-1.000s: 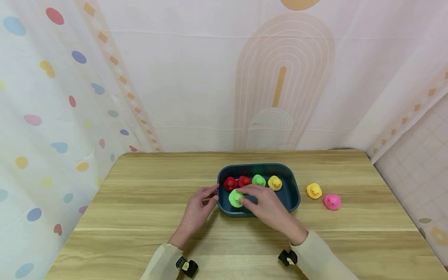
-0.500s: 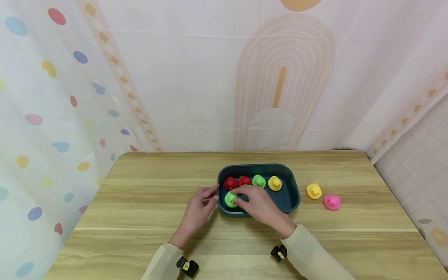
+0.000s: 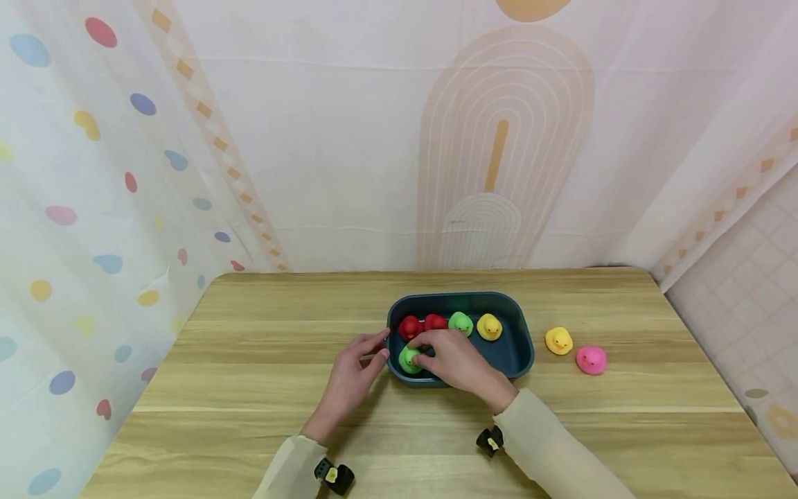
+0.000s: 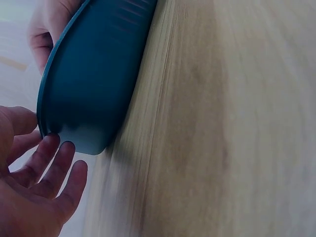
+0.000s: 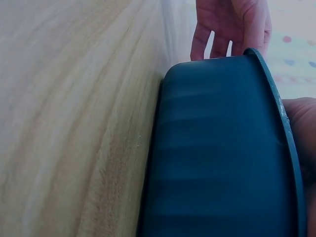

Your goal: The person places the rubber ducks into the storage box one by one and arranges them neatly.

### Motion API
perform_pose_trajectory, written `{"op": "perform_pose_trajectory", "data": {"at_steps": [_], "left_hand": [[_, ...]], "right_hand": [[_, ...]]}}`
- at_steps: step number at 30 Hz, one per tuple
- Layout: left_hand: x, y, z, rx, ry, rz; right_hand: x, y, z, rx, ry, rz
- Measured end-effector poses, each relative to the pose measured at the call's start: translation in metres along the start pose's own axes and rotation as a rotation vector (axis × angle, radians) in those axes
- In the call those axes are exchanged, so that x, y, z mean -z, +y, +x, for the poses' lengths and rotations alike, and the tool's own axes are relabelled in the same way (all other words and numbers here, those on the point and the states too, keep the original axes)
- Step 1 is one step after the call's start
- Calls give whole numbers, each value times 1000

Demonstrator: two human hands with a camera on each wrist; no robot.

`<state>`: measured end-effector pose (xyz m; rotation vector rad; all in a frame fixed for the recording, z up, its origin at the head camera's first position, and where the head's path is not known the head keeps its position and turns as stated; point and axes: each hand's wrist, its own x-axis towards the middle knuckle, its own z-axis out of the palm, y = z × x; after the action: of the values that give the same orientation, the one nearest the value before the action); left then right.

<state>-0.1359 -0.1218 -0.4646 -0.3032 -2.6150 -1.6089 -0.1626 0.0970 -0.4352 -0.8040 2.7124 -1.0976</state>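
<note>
A dark teal rectangular bin (image 3: 511,353) stands on the table. Inside its front left corner, my right hand (image 3: 464,362) pinches a green rubber duck (image 3: 408,360) between thumb and fingers. Behind it in the bin sit two red rubber ducks (image 3: 410,327), another green duck (image 3: 460,323) and a yellow duck (image 3: 489,327) in a row. At the bin's left end, my left hand (image 3: 352,371) touches the rim and outer wall with extended fingers, as the left wrist view also shows. The bin's wall (image 5: 222,138) hides the ducks from the right wrist view.
To the right of the bin, a yellow duck (image 3: 559,341) and a pink duck (image 3: 591,360) lie on the wooden table (image 3: 262,333). A patterned curtain (image 3: 337,152) hangs behind the table and along the left side.
My right hand has moved the green duck left and slightly toward me, into the bin's front left corner. My left hand has stayed at the bin's left end.
</note>
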Motion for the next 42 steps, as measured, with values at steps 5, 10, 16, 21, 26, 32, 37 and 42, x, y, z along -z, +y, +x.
{"op": "perform_pose_trajectory", "data": {"at_steps": [5, 10, 16, 21, 26, 32, 37, 42], "left_hand": [[0, 0, 0, 2, 1, -7], [0, -1, 0, 4, 2, -14], [-1, -3, 0, 3, 6, -24], [-2, -3, 0, -6, 11, -29], [-3, -4, 0, -28, 18, -41], [-4, -3, 1, -50, 19, -35], [-4, -3, 3, -49, 19, -31], [-4, -4, 4, -43, 24, -36]], "right_hand": [[-2, 2, 1, 4, -4, -14], [-3, 2, 2, 0, -11, -34], [0, 1, -1, -5, -19, -30], [8, -1, -13, 2, 30, -6], [16, -2, -28, 21, 99, -16], [23, -2, -49, 70, 167, -48], [30, -2, -66, 107, 201, -77], [39, 2, -83, 92, 196, -56]]}}
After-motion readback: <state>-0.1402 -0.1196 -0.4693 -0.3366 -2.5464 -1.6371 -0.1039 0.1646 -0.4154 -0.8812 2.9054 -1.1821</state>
